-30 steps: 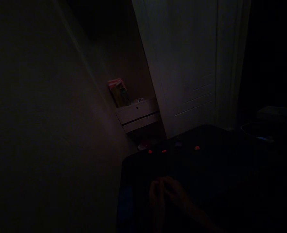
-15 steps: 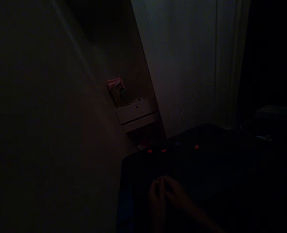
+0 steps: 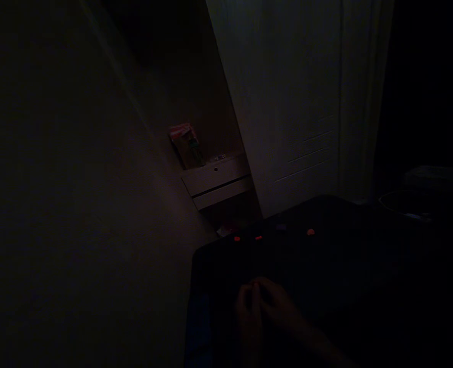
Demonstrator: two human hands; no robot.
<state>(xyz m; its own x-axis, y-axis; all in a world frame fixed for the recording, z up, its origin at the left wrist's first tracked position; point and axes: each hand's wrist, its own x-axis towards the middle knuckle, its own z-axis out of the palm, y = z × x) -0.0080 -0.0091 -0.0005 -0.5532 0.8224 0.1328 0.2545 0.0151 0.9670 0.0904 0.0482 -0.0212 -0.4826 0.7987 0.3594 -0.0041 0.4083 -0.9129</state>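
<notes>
It is very dark. My left hand (image 3: 248,305) and my right hand (image 3: 274,299) meet over a dark surface (image 3: 337,266), their fingertips pressed together. Both are closed; whatever small thing may be between the fingertips is too dark to make out. Beyond them, near the far edge of the surface, lie a small red piece (image 3: 237,238), a flat red piece (image 3: 259,237), a dark purplish piece (image 3: 281,227) and a rounded orange piece (image 3: 310,232). Neither hand touches these pieces.
A pale wall (image 3: 115,230) rises on the left. Behind the surface stand a light door-like panel (image 3: 291,102) and a drawer unit (image 3: 218,176) with a striped bag (image 3: 184,140) on top. A pale cable (image 3: 392,194) curves at the right.
The picture has grown slightly darker. My hands stay together in almost the same place, with at most a tiny shift, and the small pieces lie where they were.
</notes>
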